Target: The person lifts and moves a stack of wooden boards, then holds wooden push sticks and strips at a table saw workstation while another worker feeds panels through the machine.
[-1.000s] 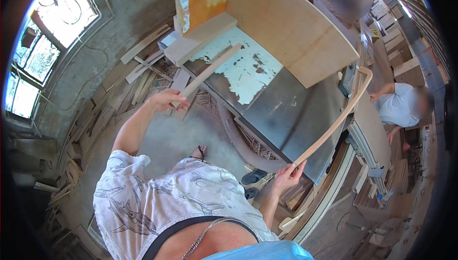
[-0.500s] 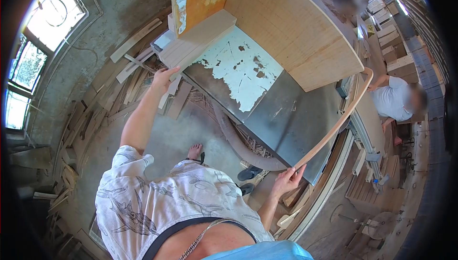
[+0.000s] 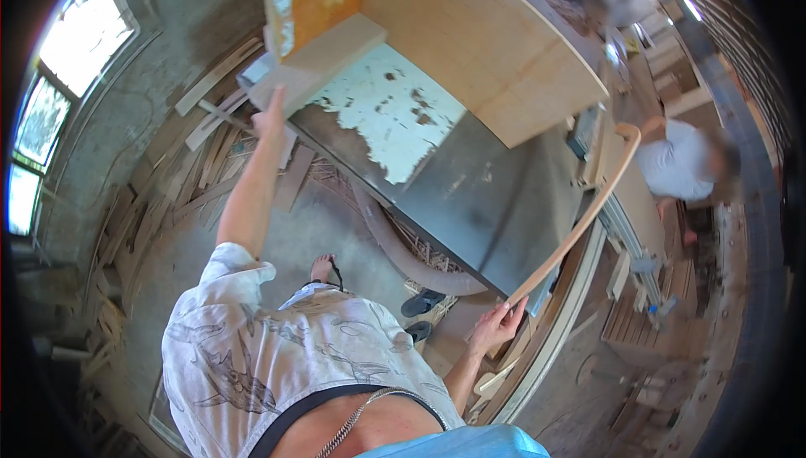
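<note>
At right, a strip (image 3: 573, 235) is gripped by the right hand (image 3: 495, 328). The table (image 3: 478, 206) is walled by a board (image 3: 491, 42), top centre. Upper left, the left hand (image 3: 270, 115), grip unclear, has been brought to the stack (image 3: 326, 62).

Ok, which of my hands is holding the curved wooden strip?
Your right hand, gripping the curved strip by its near end; your left hand is at the pale wood.
</note>
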`<action>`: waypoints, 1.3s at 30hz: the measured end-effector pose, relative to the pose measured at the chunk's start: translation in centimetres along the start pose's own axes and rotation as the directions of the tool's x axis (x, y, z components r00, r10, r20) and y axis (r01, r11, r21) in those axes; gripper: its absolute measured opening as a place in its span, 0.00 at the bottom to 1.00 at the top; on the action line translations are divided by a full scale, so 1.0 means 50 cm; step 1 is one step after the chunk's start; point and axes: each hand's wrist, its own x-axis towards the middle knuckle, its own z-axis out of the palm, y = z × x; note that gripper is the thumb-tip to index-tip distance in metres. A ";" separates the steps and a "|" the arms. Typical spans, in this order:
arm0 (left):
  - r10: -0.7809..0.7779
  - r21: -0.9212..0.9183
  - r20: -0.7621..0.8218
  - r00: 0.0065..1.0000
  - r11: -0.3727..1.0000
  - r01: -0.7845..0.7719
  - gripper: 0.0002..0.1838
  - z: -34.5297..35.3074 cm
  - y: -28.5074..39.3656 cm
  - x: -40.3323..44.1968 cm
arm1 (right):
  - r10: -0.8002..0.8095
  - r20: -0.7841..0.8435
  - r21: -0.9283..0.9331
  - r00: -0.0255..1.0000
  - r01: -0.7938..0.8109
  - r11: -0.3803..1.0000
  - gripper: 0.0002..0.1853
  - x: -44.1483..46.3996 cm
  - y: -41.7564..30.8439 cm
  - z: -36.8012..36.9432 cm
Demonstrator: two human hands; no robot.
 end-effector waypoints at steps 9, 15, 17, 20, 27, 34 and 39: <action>-0.227 0.391 0.427 0.875 0.919 0.048 0.44 -0.252 -0.481 -0.028 | -0.269 -0.022 -0.423 0.963 0.235 0.875 0.25 0.276 0.064 -0.225; -0.626 0.947 0.262 0.734 0.314 -0.070 0.36 -0.425 -0.675 -0.343 | -0.126 0.135 -0.582 0.983 0.182 0.792 0.25 0.457 0.026 -0.289; -0.648 0.944 0.316 0.693 0.284 -0.165 0.40 -0.459 -0.675 -0.402 | -0.082 0.171 -0.597 0.982 0.170 0.784 0.25 0.492 0.021 -0.280; -0.580 0.886 0.398 0.711 0.445 -0.133 0.35 -0.488 -0.657 -0.433 | -0.081 0.198 -0.600 0.977 0.186 0.778 0.25 0.571 0.033 -0.251; -0.463 0.858 0.480 0.745 0.425 -0.289 0.27 -0.362 -0.614 -0.428 | -0.016 0.102 -0.553 0.995 0.070 0.830 0.26 0.826 0.115 -0.159; -0.359 0.526 0.850 0.386 0.535 -0.661 0.29 -0.107 -0.631 -0.580 | -0.035 0.270 -0.617 0.962 0.201 0.761 0.26 0.706 0.095 -0.202; -0.436 0.267 0.899 -0.032 0.605 -0.750 0.32 0.021 -0.547 -0.844 | -0.023 0.236 -0.548 0.972 0.153 0.823 0.26 0.560 0.148 -0.272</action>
